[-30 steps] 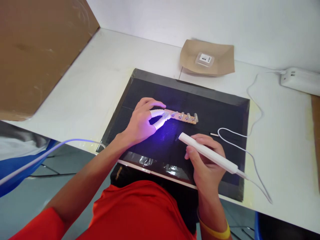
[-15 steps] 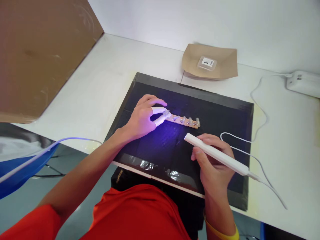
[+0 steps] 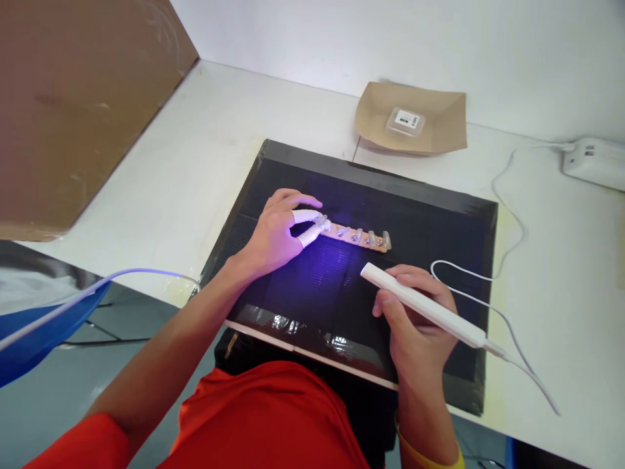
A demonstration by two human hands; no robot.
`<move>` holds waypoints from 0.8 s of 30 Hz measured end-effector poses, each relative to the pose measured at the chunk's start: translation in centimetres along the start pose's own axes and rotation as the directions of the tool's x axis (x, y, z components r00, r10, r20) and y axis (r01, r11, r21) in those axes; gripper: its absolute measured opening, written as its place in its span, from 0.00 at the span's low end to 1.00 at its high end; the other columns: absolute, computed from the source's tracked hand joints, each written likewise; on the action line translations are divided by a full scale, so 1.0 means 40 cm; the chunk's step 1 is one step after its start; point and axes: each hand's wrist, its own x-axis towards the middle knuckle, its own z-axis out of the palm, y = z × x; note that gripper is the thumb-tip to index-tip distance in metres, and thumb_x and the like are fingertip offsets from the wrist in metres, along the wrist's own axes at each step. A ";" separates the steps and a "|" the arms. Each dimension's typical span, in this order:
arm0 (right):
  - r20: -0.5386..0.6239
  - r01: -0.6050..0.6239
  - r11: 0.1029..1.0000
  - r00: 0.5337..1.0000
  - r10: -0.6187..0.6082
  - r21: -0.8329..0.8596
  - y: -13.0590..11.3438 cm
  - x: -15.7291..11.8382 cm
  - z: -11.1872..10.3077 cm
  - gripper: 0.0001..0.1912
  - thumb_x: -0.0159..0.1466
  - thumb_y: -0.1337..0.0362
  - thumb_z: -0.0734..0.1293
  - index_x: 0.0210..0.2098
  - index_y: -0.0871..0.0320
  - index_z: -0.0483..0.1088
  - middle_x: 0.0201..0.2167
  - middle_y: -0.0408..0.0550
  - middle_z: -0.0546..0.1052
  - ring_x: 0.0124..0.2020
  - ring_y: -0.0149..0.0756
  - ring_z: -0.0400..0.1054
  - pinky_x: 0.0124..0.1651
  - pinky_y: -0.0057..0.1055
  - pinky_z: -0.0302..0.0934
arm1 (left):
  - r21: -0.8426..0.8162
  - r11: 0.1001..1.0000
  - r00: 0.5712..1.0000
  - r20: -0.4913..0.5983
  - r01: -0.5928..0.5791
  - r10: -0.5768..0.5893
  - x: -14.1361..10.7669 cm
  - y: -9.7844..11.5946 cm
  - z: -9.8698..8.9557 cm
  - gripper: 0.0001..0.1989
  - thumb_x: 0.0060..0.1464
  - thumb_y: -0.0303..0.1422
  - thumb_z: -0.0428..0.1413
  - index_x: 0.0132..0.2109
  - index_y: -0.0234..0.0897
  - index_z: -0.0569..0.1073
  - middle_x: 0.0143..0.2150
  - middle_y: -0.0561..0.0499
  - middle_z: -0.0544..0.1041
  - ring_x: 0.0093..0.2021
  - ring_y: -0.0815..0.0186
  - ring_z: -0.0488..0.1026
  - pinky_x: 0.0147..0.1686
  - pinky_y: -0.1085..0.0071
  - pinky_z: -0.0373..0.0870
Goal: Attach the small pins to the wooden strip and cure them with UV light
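My left hand (image 3: pixel 277 236) pinches a small clear nail tip (image 3: pixel 322 220) at the left end of a narrow pinkish strip (image 3: pixel 347 233). White finger covers sit on its thumb and index finger. Several more clear nail tips (image 3: pixel 372 238) stand in a row along the strip. My right hand (image 3: pixel 420 309) grips a white pen-shaped UV lamp (image 3: pixel 424 303), its front end aimed toward the left hand. Violet light falls on the left fingers, the strip and the black mat (image 3: pixel 303 293) under them.
A white cable (image 3: pixel 520 339) runs from the lamp's rear across the table's right side. Behind the mat, a brown paper tray (image 3: pixel 439 124) holds a clear labelled box (image 3: pixel 406 122). A white power strip (image 3: pixel 593 159) lies far right; a brown board (image 3: pixel 88 111) stands at left.
Both hands keep their grips in nearly the same places. The view has shifted slightly, and the violet light still shines on the left fingers.
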 end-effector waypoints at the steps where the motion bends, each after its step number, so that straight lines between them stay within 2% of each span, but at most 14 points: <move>1: -0.001 0.000 1.000 1.000 0.000 0.004 0.001 0.000 0.000 0.12 0.62 0.72 0.75 0.42 0.51 0.76 0.43 0.47 0.78 0.39 0.35 0.76 0.23 0.24 0.68 | -0.008 1.000 1.000 0.000 0.000 0.000 0.000 -0.001 0.000 0.03 0.63 0.30 0.64 0.41 0.39 0.83 0.50 0.49 0.84 0.52 0.59 0.75 0.56 0.58 0.74; 5: -0.005 0.001 1.000 1.000 -0.001 0.009 0.003 0.000 0.000 0.12 0.62 0.72 0.75 0.43 0.51 0.76 0.43 0.47 0.79 0.43 0.37 0.77 0.26 0.26 0.69 | -0.037 0.999 1.000 0.015 -0.004 0.005 0.002 -0.001 0.005 0.04 0.64 0.31 0.63 0.41 0.39 0.84 0.49 0.49 0.84 0.52 0.59 0.75 0.55 0.58 0.74; 11: 0.017 0.027 1.000 0.999 -0.027 -0.003 0.003 0.002 -0.002 0.12 0.63 0.72 0.74 0.42 0.51 0.76 0.42 0.46 0.80 0.44 0.39 0.78 0.40 0.38 0.76 | -0.046 0.999 1.000 0.021 -0.019 0.020 0.000 0.001 0.014 0.04 0.63 0.30 0.62 0.41 0.40 0.84 0.50 0.49 0.84 0.52 0.59 0.75 0.55 0.57 0.75; 24: -0.024 0.020 1.000 1.000 -0.020 -0.023 0.006 0.002 0.001 0.11 0.62 0.71 0.75 0.41 0.52 0.75 0.41 0.46 0.80 0.44 0.40 0.78 0.44 0.43 0.77 | -0.077 0.997 0.997 0.070 -0.023 0.028 -0.004 -0.003 0.004 0.03 0.62 0.32 0.65 0.43 0.39 0.83 0.53 0.48 0.84 0.55 0.58 0.74 0.57 0.57 0.74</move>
